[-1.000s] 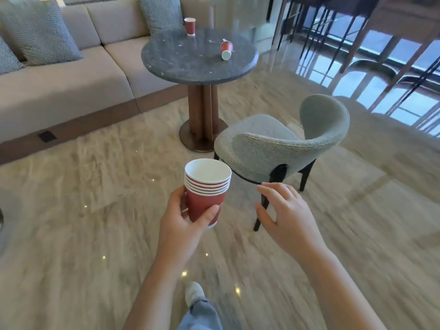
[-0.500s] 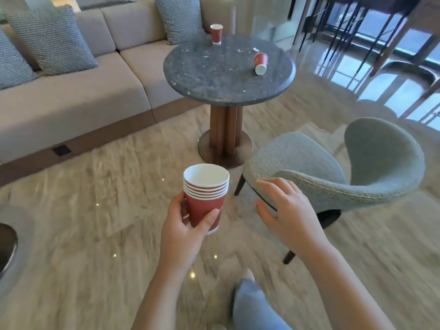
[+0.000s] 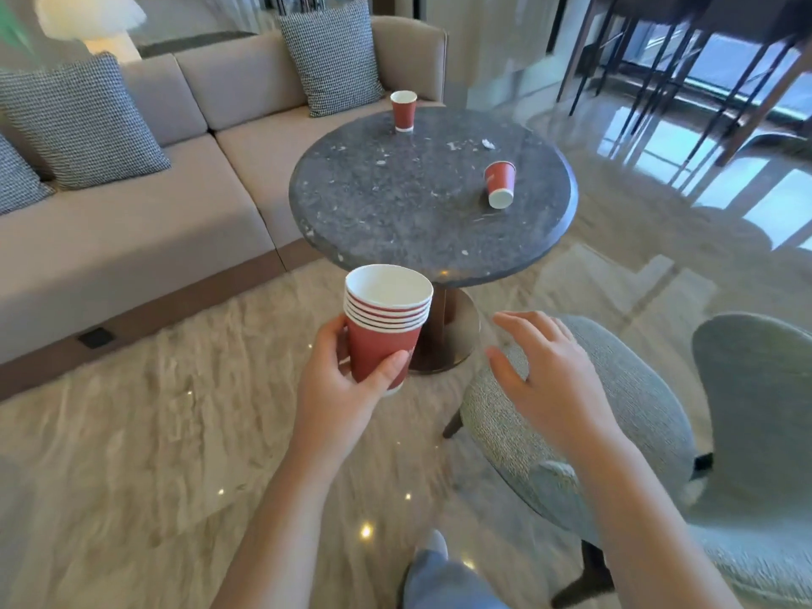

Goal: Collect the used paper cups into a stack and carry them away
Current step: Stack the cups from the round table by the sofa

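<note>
My left hand (image 3: 338, 389) grips a stack of several red paper cups (image 3: 384, 325), white inside, held upright just in front of the round dark stone table (image 3: 395, 213). One red cup (image 3: 403, 111) stands upright at the table's far edge. Another red cup (image 3: 499, 185) lies on its side near the table's right edge, its mouth towards me. My right hand (image 3: 547, 373) hovers empty with fingers spread, above the seat of a grey chair, to the right of the stack.
A grey upholstered chair (image 3: 659, 432) stands close at the right, by the table's pedestal. A beige sofa (image 3: 175, 204) with patterned cushions runs along the left and back. Dark chair legs (image 3: 659, 59) stand at the far right on the glossy marble floor.
I have walked closer to the table; it and both cups now look larger and nearer. The chair has slid to my right. My hands hold the same pose.
</note>
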A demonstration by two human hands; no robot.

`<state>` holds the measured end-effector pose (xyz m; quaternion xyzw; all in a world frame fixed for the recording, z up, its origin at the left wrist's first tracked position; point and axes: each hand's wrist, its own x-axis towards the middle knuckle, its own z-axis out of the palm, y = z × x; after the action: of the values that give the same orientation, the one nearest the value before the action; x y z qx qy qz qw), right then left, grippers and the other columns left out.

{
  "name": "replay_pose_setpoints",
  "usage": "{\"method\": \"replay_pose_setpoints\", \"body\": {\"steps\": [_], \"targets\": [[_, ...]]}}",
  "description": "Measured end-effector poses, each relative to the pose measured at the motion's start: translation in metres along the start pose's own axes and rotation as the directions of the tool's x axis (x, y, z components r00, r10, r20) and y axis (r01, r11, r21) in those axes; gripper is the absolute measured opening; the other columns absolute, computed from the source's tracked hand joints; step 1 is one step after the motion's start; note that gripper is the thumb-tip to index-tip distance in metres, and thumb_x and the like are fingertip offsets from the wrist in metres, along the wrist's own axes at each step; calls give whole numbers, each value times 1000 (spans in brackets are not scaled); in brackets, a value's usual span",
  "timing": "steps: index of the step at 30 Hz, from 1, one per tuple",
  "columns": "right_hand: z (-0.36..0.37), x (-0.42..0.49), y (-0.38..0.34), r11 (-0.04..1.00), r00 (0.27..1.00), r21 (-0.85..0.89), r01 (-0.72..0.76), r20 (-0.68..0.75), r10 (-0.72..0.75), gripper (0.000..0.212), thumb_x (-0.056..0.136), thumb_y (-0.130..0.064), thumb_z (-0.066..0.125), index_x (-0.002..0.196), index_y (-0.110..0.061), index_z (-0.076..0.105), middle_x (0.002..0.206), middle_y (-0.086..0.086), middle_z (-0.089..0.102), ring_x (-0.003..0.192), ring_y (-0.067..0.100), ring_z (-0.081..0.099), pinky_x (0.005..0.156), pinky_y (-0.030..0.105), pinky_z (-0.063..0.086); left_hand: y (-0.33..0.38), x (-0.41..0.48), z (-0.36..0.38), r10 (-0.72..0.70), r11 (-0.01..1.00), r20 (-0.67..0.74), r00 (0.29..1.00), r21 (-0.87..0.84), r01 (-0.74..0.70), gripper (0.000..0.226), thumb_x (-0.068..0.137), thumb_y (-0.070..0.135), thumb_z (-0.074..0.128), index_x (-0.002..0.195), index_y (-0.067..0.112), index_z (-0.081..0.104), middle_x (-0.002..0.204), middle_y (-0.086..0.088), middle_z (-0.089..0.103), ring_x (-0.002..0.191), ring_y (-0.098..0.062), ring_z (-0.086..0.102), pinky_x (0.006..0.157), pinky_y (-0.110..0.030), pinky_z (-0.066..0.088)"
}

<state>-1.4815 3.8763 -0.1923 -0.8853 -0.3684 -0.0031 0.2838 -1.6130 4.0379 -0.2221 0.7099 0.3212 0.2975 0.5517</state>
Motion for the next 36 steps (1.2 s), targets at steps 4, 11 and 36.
{"method": "replay_pose_setpoints", "body": {"steps": [4,11,36], "targets": [[8,50,16,999,999,8,-38,-13,38,35,85,-22,61,118,-11,59,115,4,61,108,26,53,88,39,42,-3,44,15,-17,1000,20,1000,-15,18,51,58,43,82,98,37,51,96,18,63,83,8,63,65,-5,45],[38,111,33,992,992,7,-125,33,125,34,85,-23,61,117,-13,59,114,2,61,109,24,52,89,37,42,-28,117,25,-96,995,68,993,-3,96,55,51,48,78,98,38,52,101,15,64,89,3,63,74,-15,50],[109,338,11,920,905,-5,-391,-183,384,34,83,-21,63,116,-13,60,111,3,62,106,25,53,88,36,42,-46,421,47,-11,1000,421,907,-6,15,51,67,21,80,108,31,51,103,16,62,86,11,60,69,-4,44]]}}
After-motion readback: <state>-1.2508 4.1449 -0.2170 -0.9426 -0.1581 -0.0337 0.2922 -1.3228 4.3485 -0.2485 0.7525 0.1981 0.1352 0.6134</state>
